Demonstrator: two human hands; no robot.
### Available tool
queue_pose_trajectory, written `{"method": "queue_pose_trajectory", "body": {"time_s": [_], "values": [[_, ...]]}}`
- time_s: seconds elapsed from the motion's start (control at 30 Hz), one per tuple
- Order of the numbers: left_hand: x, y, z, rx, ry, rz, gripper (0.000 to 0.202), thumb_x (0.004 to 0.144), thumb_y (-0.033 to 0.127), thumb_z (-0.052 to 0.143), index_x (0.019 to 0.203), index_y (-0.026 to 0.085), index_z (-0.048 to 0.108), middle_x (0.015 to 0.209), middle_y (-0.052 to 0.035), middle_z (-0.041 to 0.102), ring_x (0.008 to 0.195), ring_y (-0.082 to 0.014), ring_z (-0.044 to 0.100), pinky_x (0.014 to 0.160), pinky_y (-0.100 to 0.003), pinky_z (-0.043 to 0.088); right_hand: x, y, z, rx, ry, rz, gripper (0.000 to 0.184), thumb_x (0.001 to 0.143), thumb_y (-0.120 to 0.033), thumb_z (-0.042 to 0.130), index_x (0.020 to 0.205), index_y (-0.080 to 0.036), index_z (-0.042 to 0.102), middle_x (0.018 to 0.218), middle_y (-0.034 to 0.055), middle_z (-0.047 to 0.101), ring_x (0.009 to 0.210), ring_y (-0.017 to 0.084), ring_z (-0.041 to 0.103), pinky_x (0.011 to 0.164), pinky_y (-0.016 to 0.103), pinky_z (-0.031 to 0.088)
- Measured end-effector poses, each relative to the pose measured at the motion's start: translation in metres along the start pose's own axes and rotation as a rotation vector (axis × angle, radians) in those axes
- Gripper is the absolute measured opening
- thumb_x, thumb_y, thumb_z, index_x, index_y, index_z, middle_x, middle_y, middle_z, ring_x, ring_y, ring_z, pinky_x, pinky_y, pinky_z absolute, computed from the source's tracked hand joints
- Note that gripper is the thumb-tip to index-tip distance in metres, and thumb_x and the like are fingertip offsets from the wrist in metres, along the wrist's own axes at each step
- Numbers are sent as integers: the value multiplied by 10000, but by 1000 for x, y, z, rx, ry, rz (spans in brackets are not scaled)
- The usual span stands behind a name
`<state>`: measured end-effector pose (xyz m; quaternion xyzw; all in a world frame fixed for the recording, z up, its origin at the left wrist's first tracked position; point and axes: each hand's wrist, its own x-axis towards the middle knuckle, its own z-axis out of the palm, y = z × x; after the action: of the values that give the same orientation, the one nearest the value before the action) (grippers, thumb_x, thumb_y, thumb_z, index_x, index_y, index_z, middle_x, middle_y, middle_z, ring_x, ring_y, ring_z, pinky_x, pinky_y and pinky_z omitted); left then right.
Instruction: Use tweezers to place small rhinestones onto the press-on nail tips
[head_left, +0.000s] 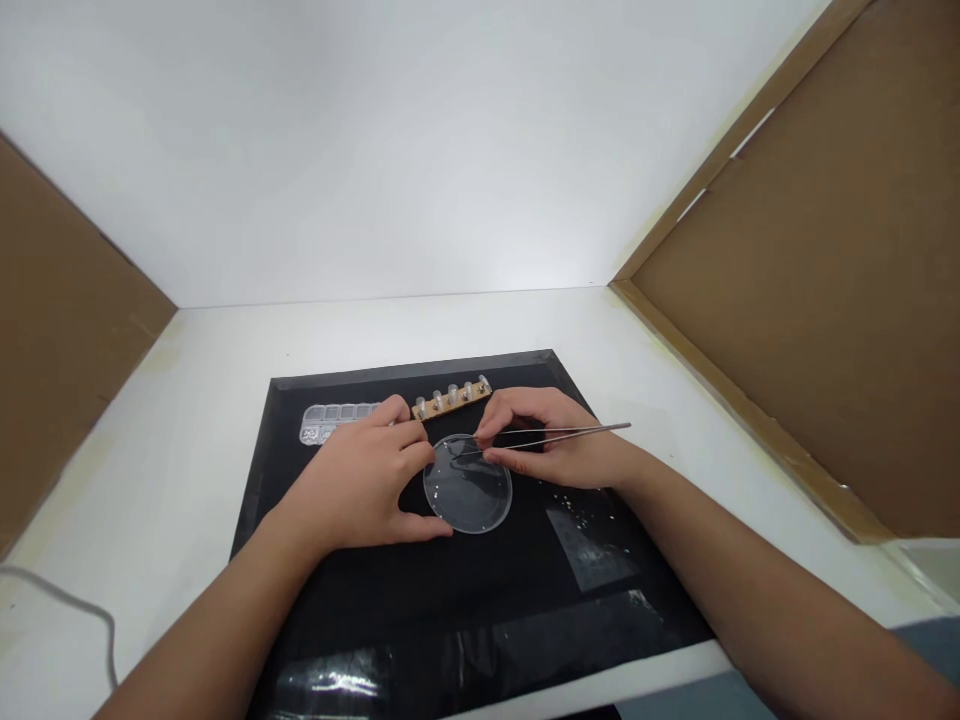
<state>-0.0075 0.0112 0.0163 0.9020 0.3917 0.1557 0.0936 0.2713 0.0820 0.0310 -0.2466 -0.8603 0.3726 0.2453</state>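
Note:
A round clear petri dish (471,495) rests on the black mat, with a few tiny light specks in it. My left hand (367,470) grips it from the left, thumb at the near rim and curled fingers at the upper left rim. In my right hand (544,435), thumb and fingers pinch a pair of metal tweezers (585,431). The tips of the tweezers reach over the far part of the dish, and their back end points right. Whether anything sits between the tips is too small to tell.
Behind my hands, a small wooden rack (454,400) holds several clear vials. A clear compartment box (330,415) is partly hidden by my left hand. Small light bits lie near a clear film (592,550) on the black mat (420,590). Brown panels (810,270) flank the white table; a grey cable (67,597) lies left.

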Motion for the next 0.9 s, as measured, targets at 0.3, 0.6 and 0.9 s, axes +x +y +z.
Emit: {"method": "queue_pose_trajectory", "body": {"time_s": [0.3, 0.6, 0.9], "values": [[1, -1, -1, -11, -4, 10, 472, 856, 632, 794, 1033, 197, 746, 1003, -82, 758, 1060, -321, 581, 793, -444, 545, 2, 1, 9, -76, 36, -33, 111, 951, -315, 781, 959, -211, 741, 915, 51, 766, 807, 186, 703, 745, 323, 573], [1, -1, -1, -14, -6, 8, 459, 857, 622, 795, 1039, 203, 753, 998, -85, 759, 1042, -316, 581, 783, -435, 539, 2, 1, 12, -31, 9, 14, 123, 981, -332, 751, 965, -211, 771, 956, 63, 791, 858, 194, 736, 771, 321, 580], [0, 0, -2, 5, -15, 0, 500, 836, 654, 801, 1045, 202, 751, 1012, -82, 754, 1048, -318, 575, 771, -433, 532, -2, 1, -2, 126, -97, 137, 204, 942, -377, 793, 925, -175, 764, 839, 49, 776, 707, 157, 714, 615, 255, 565]]}}
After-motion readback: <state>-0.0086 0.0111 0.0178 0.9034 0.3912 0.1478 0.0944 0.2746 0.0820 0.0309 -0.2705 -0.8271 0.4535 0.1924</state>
